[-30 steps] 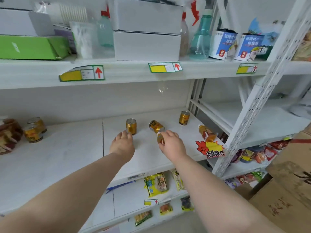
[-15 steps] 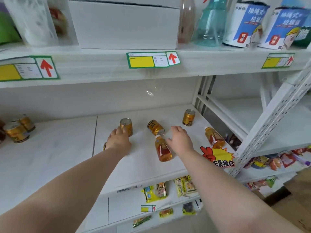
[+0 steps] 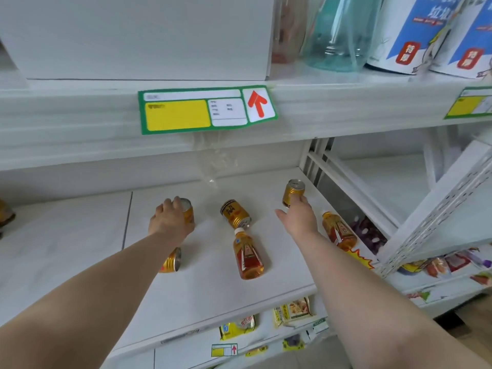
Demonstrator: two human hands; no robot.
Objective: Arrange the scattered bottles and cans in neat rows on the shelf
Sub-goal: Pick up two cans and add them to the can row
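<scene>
**Both hands at upright cans on the middle shelf**

The left hand (image 3: 170, 221) grips the left can (image 3: 187, 212), fingers curled over its top and side. The can stands upright toward the back of the shelf (image 3: 213, 291). The right hand (image 3: 298, 218) reaches to the right can (image 3: 292, 192), which also stands upright, further back. Its fingers (image 3: 302, 202) lie against the can's lower part while the thumb sticks out wide to the left. Whether they clasp the can cannot be told.

Between the two hands a tipped can (image 3: 235, 217) lies on its side. Just in front of it the middle bottle (image 3: 249, 258) lies flat, full of amber drink, with its white cap close to the tipped can's end. A right bottle (image 3: 339, 233) lies on its side beside the right wrist, near the shelf's right edge. A near can (image 3: 171, 261) lies on its side, partly hidden under the left forearm.

A yellow starburst sign (image 3: 359, 258) pokes out at the shelf's front right corner. The upper shelf's edge carries a green and yellow price tag (image 3: 205, 109) with a red arrow. Above it stand a white box (image 3: 133, 35), a clear bottle (image 3: 332, 38) and blue and white tubs (image 3: 412, 35). Snack packets (image 3: 237, 324) lie on the shelf below.
</scene>
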